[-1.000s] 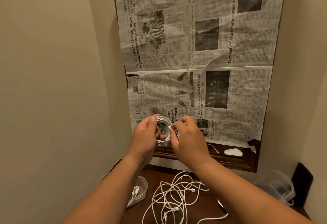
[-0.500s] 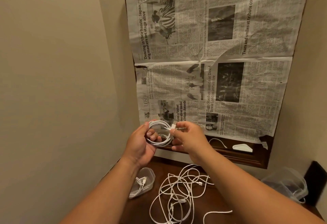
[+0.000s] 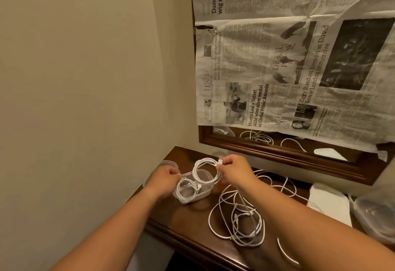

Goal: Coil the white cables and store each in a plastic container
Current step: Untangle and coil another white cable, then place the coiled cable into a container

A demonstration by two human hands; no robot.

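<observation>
Your hands meet over a clear plastic container (image 3: 193,193) at the frame's lower centre.

Your right hand (image 3: 234,169) pinches a coiled white cable (image 3: 206,169) between thumb and fingers, just above the container, which holds another white coil (image 3: 188,191). Your left hand (image 3: 167,175) grips the container's left rim with curled fingers. Loose white cables (image 3: 239,219) lie on the dark wooden table (image 3: 192,225), lower right.

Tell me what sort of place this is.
Probably a room corner at home: a dark wooden dresser top against a beige wall, and a wood-framed mirror covered with newspaper.
</observation>
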